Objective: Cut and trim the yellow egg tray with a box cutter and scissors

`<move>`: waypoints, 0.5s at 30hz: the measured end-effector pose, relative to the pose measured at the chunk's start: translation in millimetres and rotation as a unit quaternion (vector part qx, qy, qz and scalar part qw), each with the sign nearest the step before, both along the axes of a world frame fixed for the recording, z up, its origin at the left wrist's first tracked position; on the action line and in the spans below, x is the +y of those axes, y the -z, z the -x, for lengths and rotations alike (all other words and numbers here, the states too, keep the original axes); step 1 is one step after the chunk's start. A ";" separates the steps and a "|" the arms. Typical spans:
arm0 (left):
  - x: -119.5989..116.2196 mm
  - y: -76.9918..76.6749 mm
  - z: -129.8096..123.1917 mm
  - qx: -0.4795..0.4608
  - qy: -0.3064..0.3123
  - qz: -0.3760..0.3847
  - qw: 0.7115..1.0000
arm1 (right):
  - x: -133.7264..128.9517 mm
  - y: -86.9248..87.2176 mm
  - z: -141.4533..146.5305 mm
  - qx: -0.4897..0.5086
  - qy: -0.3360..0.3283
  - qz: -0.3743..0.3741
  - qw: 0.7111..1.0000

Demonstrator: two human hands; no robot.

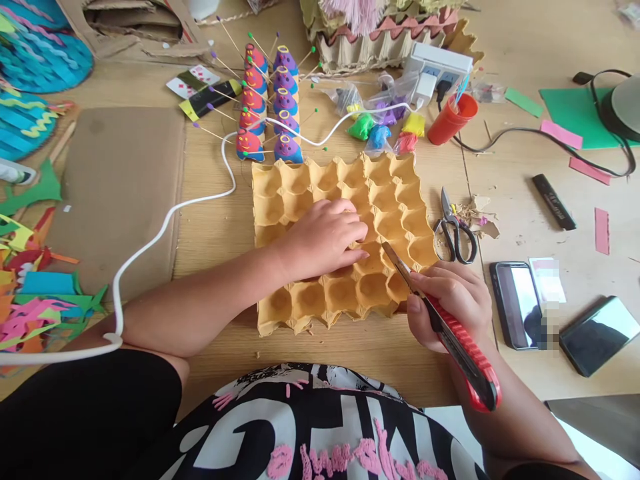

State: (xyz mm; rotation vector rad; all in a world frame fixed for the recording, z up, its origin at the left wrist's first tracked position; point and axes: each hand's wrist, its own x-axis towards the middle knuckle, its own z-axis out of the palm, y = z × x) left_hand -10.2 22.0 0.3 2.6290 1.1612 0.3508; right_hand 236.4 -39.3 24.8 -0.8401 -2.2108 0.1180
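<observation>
A yellow cardboard egg tray [280,303] lies flat on the wooden table before me. My left hand [323,237] rests across its middle, the fingers curled down over the ridges and gripping it. In my right hand [457,297] is a red and black utility knife [463,357], held at the tray's right side. Its blade is out and points up-left, the tip at a ridge between the cups, close to my left fingertips. Just right of the tray lie black-handled scissors [454,233].
Two rows of painted egg-carton caterpillars [267,100] with pin-like feelers stand behind the tray. A white cable [170,213] crosses the table and my left forearm. Near the back are a red cup [453,119] and a power strip [437,67]; phones [517,303] lie right.
</observation>
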 end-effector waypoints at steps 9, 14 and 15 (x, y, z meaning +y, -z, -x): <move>-0.2 -1.4 -0.5 0.008 -0.002 0.005 1.000 | 0.9 2.4 1.4 0.005 -0.001 -0.009 1.000; -0.3 -0.4 -0.4 0.003 -0.001 -0.003 1.000 | 0.4 4.1 1.6 0.008 -0.002 0.017 1.000; -0.2 -0.4 -0.3 0.002 -0.001 -0.003 1.000 | 0.6 4.0 1.7 0.003 -0.004 0.020 1.000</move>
